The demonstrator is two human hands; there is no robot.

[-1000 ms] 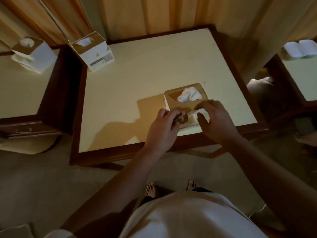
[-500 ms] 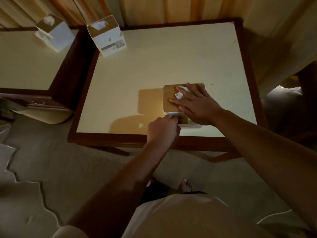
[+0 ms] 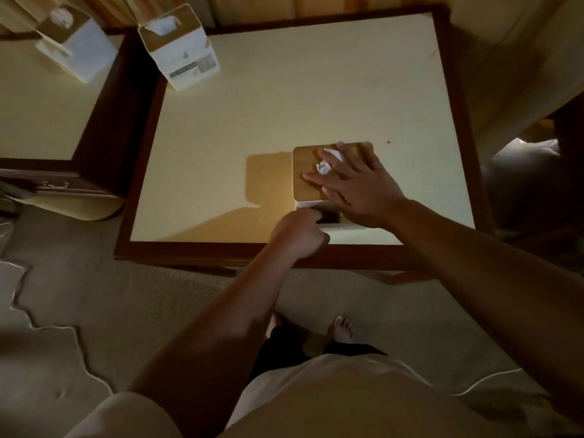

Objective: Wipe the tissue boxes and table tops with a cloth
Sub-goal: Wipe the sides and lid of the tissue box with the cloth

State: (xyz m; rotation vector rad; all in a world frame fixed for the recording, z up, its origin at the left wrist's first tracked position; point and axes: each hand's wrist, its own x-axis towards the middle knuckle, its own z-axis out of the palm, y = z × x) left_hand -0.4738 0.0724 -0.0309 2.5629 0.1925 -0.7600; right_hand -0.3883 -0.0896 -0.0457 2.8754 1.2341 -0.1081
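The table (image 3: 139,172) has a dark, smooth wood frame around a cream, matt, even top. At the table's front edge, the tissue box (image 3: 305,159) has a tan matt top, wood or card unclear, over smooth white sides, with crumpled white paper tissue (image 3: 323,167) in its opening. Below the table, the carpet (image 3: 126,295) looks dull and finely textured.

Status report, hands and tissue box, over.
Right hand flat on tissue box top. Left hand grips cloth at its near side. Nothing blocking.
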